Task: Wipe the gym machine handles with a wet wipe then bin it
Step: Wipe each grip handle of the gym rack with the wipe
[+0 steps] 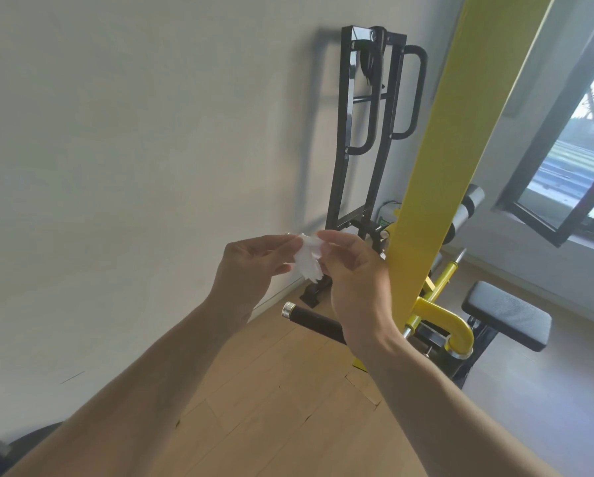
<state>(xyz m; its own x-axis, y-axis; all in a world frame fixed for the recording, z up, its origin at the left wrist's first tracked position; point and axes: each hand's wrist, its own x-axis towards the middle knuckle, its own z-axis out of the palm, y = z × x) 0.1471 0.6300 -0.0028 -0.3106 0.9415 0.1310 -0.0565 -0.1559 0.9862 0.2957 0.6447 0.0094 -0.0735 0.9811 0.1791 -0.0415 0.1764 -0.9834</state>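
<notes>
Beside a yellow gym machine (426, 208) near a white wall (133, 149), a person holds a crumpled white wet wipe (308, 257) in the air between both hands, above a wooden floor (288, 407). The left hand (251, 270) pinches the wipe's upper edge with its fingers (282, 243), while the right hand (354, 280) pinches the other side with its fingers (337, 239); both are grasping the wipe, which looks bunched rather than spread flat. The black handle (313, 318) with its silver end cap juts out just below the hands, partly hidden by the right wrist, and the wipe is not touching it. If the thin sheet is pulled apart too hard it could tear, and a bunched wipe would likely cover little of the grip. A loose pinch could let it drop to the floor. No bin is in view.
</notes>
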